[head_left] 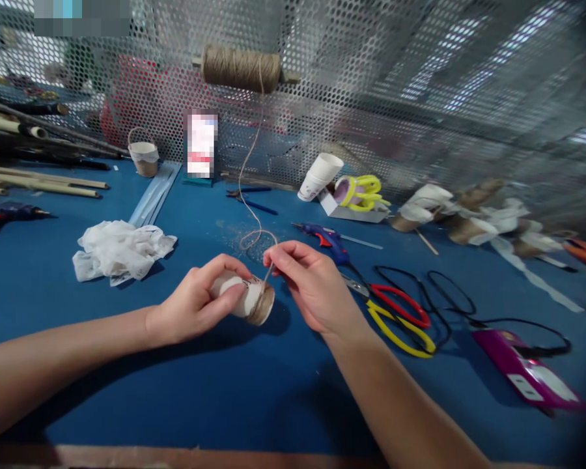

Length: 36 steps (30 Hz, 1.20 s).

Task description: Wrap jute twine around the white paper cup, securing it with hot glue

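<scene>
Blue surface (pixel 176 397), backed by perforated screen (pixel 351 117). White cup (pixel 251 301), tipped sideways, mid-surface: my left hand (pixel 188 303) gripped it; my right hand (pixel 312 280) pinched twine (pixel 267 275) above its brown-banded end. Good winding needed steady tension, snug turns.

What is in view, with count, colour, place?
cup: 1, white/brown, centre
twine: 1 spool, brown, top
mesh: 1, grey, behind
screen: 1, blurred, back
basket: 1, white/brown, left
cloth: 1, white, left
strips: several, pale blue, left
sticks: many, tan/black, left
glue guns: 2, blue/red, left, centre
pliers: 1, blue, back
paper cups: 1 stack, white, back
loops: several, yellow, back
scissors: 1, red/yellow, right
box: 1, purple, right
pieces: several, white/brown, right
table: 1, blue, below
hands: 2, bare, centre
</scene>
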### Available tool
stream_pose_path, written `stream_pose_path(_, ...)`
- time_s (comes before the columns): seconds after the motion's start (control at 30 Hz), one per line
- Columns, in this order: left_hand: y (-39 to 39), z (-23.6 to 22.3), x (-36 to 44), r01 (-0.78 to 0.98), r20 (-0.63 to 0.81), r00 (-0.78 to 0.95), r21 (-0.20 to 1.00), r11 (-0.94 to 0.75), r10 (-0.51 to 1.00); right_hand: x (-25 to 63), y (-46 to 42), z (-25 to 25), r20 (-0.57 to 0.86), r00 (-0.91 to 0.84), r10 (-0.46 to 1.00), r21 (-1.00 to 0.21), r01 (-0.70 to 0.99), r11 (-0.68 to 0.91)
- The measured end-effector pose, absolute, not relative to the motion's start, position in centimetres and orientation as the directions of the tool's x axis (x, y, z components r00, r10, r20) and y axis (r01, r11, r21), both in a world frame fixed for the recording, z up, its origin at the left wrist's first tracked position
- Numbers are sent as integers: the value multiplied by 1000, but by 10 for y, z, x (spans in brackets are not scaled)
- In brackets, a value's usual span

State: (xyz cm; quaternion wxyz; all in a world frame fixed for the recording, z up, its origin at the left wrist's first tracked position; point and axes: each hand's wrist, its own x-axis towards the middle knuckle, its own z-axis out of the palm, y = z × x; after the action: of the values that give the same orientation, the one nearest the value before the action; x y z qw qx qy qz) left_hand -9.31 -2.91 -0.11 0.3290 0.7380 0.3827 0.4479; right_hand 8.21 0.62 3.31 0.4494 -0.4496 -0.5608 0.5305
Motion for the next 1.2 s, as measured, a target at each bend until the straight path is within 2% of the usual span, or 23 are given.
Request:
stream_pose_path(0.23, -30, 0, -93, 256, 398, 302, 842, -475, 867, 84, 9, 28, 40, -163, 986, -997, 53, 50)
stream_pose_path(0.7, -31, -2, -95, 159, 481, 317, 823, -545, 818, 85, 5, 26, 15, -172, 985, -985, 169, 44)
stream_pose_path(0.9, -30, -1, -94, 160, 434, 311, 853, -497, 845, 88, 2, 30, 109, -123, 986, -988, 100, 121)
stream_pose_path(1.03, -30, 1, -92, 176, 425, 303, 854, -489, 853, 89, 0, 34, 171, -102, 980, -976, 117, 183)
stream_pose_path(1.2, -30, 0, -93, 158, 453, 337, 837, -524, 825, 90, 1, 30, 165, -116, 979, -964, 190, 185)
